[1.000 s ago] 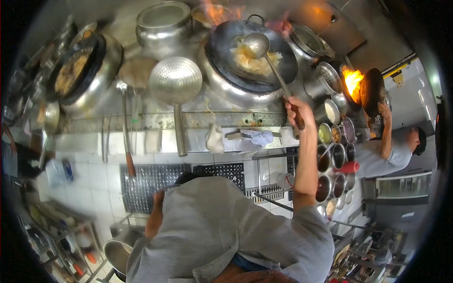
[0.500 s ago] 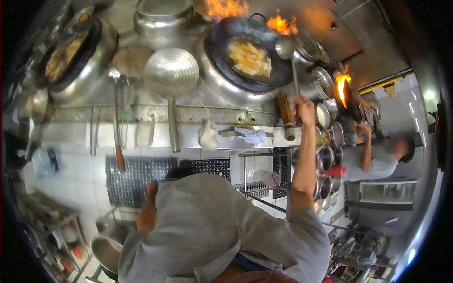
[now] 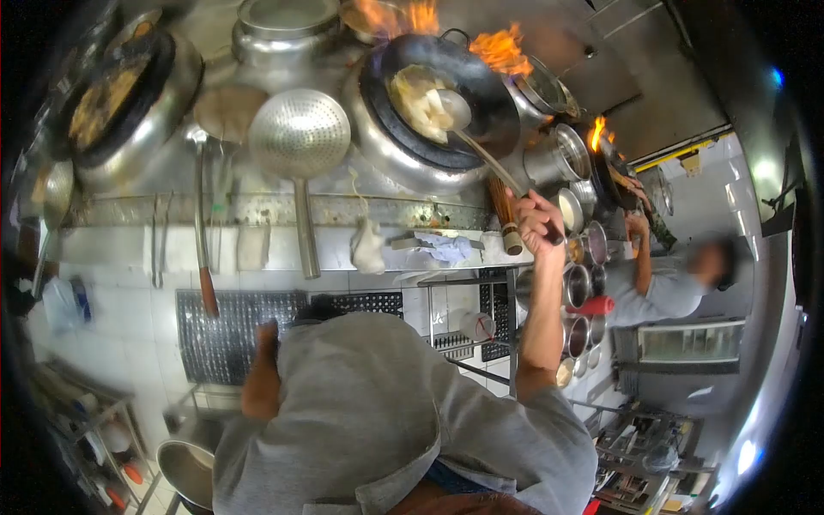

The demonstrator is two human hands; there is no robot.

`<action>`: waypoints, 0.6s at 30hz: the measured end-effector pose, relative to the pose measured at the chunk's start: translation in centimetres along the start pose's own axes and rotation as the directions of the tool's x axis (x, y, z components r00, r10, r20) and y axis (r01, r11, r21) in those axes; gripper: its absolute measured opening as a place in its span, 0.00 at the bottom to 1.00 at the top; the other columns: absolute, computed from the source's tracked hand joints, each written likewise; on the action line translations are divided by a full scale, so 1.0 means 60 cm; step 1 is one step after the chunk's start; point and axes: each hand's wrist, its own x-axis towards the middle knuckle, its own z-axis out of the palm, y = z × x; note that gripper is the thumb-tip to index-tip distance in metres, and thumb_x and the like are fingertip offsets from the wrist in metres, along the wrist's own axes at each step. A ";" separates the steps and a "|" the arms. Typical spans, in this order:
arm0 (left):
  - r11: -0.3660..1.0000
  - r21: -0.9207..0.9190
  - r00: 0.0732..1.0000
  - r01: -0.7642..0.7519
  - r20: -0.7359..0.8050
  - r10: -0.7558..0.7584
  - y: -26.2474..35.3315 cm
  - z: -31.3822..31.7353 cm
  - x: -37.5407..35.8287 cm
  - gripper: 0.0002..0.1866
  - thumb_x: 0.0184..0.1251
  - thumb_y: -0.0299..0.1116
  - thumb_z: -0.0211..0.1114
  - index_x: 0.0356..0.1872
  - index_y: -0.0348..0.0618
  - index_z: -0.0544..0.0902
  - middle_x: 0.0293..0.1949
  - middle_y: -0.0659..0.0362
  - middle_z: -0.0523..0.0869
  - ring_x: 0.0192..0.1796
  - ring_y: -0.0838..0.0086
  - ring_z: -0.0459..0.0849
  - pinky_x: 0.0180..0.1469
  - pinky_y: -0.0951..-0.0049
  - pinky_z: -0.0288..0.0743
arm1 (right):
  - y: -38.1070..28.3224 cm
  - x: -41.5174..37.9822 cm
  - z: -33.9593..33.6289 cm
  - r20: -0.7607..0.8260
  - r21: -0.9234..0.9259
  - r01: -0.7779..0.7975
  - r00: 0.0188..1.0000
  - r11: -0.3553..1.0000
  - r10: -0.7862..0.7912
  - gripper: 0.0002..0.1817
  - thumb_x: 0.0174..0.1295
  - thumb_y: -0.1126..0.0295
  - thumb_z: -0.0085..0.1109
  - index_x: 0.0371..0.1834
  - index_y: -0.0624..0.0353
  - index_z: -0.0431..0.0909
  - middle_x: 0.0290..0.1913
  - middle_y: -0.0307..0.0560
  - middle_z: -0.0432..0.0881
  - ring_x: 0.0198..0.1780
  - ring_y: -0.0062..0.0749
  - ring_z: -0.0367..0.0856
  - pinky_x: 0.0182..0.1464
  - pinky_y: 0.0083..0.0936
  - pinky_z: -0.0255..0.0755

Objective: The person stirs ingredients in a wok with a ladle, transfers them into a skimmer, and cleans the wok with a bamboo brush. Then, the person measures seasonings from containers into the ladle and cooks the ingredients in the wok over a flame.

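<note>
The right hand [image 3: 539, 219] is closed around the handle of a ladle [image 3: 468, 129], whose bowl sits inside the wok [image 3: 446, 90] among pale pieces of food [image 3: 416, 94]. Flames [image 3: 498, 47] rise at the wok's far rim. The left hand is out of sight: the left arm [image 3: 260, 378] hangs down beside the body and its end is hidden behind the shirt, so its grip cannot be told.

Just beside the right hand, a brush [image 3: 505, 215] stands upright on the counter [image 3: 257, 245], close to the ladle's handle. A crumpled cloth [image 3: 444, 247] and a white rag [image 3: 368, 245] lie on the counter's edge below the wok. Left of the wok, a perforated skimmer [image 3: 299, 137] rests with its handle reaching down over the counter, and a second ladle [image 3: 225, 116] lies beside it. Farther left sits another wok [image 3: 116, 94] with dark contents; a steel pot [image 3: 287, 26] stands behind the skimmer.

To the right of the hand, a row of small steel tubs [image 3: 579, 249] runs down the station. Beyond them, a co-worker [image 3: 669, 283] holds a second flaming pan [image 3: 614, 167].
</note>
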 end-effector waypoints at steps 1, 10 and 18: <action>0.999 -0.002 0.999 -0.042 0.006 0.042 0.000 -0.007 0.001 0.07 0.60 0.34 0.59 0.31 0.45 0.83 0.28 0.49 0.85 0.34 0.57 0.87 0.32 0.58 0.79 | 0.000 0.000 0.004 -0.004 -0.010 -0.006 1.000 1.000 0.006 0.25 0.72 0.65 0.40 0.59 0.81 0.60 0.30 0.47 0.70 0.18 0.24 0.68 0.14 0.22 0.57; 0.969 -0.012 0.949 0.248 0.203 -0.241 -0.008 0.102 -0.026 0.13 0.65 0.43 0.55 0.42 0.50 0.82 0.32 0.48 0.86 0.38 0.56 0.86 0.39 0.53 0.79 | -0.010 0.011 0.033 0.004 -0.298 0.087 0.996 0.950 -0.090 0.23 0.73 0.66 0.38 0.58 0.80 0.62 0.30 0.46 0.71 0.18 0.23 0.68 0.13 0.22 0.60; 0.974 -0.004 0.784 0.228 0.593 -0.181 0.026 0.002 -0.026 0.13 0.67 0.36 0.52 0.46 0.48 0.81 0.47 0.49 0.84 0.50 0.58 0.83 0.54 0.54 0.71 | -0.013 0.035 0.032 -0.039 -0.630 0.149 0.974 0.763 -0.223 0.17 0.70 0.68 0.45 0.53 0.73 0.69 0.27 0.44 0.74 0.17 0.23 0.70 0.12 0.22 0.62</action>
